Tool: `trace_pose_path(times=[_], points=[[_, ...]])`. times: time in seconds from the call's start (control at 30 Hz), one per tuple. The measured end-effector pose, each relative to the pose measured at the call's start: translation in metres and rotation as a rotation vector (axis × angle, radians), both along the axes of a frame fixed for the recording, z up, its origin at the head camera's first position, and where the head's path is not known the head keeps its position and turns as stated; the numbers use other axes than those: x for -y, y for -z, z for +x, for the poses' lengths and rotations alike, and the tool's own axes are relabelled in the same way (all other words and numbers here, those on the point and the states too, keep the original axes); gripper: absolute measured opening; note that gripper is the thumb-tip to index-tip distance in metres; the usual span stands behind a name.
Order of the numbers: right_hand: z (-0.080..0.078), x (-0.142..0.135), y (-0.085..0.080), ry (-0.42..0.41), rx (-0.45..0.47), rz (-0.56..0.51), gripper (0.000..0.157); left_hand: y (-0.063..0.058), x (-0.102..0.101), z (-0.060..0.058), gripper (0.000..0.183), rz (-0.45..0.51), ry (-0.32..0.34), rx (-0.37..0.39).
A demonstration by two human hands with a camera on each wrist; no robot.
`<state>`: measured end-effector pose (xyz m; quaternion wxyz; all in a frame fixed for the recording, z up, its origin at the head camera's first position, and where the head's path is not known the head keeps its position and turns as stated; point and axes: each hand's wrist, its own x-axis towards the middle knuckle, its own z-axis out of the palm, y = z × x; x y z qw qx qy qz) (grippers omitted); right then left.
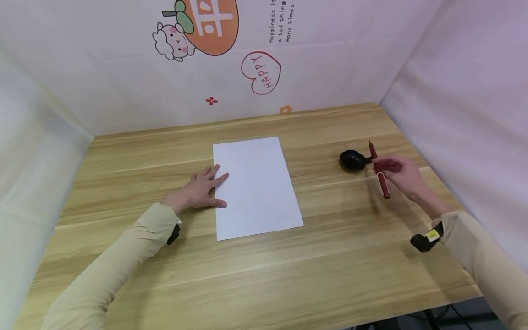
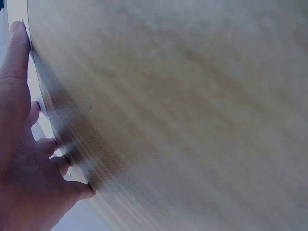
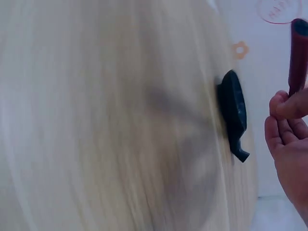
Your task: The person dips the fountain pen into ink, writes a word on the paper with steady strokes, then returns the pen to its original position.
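Note:
A blank white sheet of paper (image 1: 260, 192) lies flat on the wooden table. My left hand (image 1: 202, 188) rests across its left edge with spread fingers, the thumb and fingertips on the paper. From the left wrist view, the hand (image 2: 29, 149) lies along that same edge. My right hand (image 1: 400, 174) pinches a dark red pen (image 1: 382, 183) between thumb and fingers, above the table at the right. The pen (image 3: 299, 60) rises from the fingertips in the right wrist view. Left of this hand sits a black rounded object (image 1: 352, 160) with a short narrow neck pointing towards the pen.
The wooden table (image 1: 330, 266) runs to a printed white cloth (image 1: 123, 82) at the back. More white cloth hangs at both sides. Each wrist carries a small black device (image 1: 426, 238). Cables (image 1: 453, 311) show below the front right edge.

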<state>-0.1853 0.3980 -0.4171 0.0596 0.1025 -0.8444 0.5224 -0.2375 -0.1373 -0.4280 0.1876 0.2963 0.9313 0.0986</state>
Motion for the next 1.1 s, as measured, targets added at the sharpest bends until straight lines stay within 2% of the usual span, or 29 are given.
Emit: trace_pose_path(times=[0.1, 0.23, 0.37, 0.43, 0.53, 0.6, 0.7, 0.87, 0.97, 1.1], points=[[0.002, 0.002, -0.004, -0.034, 0.077, -0.256, 0.035, 0.002, 0.000, -0.002, 0.091, 0.000, -0.002, 0.002], [0.003, 0.006, -0.010, -0.034, 0.149, -0.515, 0.032, 0.003, 0.001, -0.003, 0.092, -0.002, -0.004, 0.003], [0.004, 0.009, -0.010, 0.011, 0.110, -0.539, 0.027, 0.002, 0.001, -0.003, 0.092, 0.000, -0.005, 0.008], [0.003, 0.010, -0.009, 0.003, 0.068, -0.564, 0.025, 0.002, 0.001, -0.003, 0.092, 0.002, -0.008, 0.013], [-0.001, 0.013, -0.008, -0.012, 0.011, -0.650, 0.018, 0.002, 0.002, -0.002, 0.092, 0.001, -0.005, 0.014], [-0.004, 0.016, -0.009, 0.007, -0.006, -0.681, 0.014, 0.002, 0.002, -0.003, 0.092, 0.002, -0.002, 0.012], [-0.008, 0.019, -0.011, 0.147, -0.013, -0.581, 0.010, 0.003, 0.001, -0.003, 0.092, 0.009, -0.001, 0.013], [-0.015, 0.023, -0.018, 0.359, 0.064, -0.234, 0.010, 0.002, 0.002, -0.004, 0.092, 0.013, -0.007, 0.016], [-0.018, 0.025, -0.020, 0.402, 0.115, -0.047, 0.009, 0.002, 0.003, -0.004, 0.092, 0.011, -0.008, 0.020], [-0.022, 0.029, -0.021, 0.367, 0.140, 0.033, 0.011, 0.003, 0.004, -0.003, 0.093, 0.007, -0.006, 0.022]])
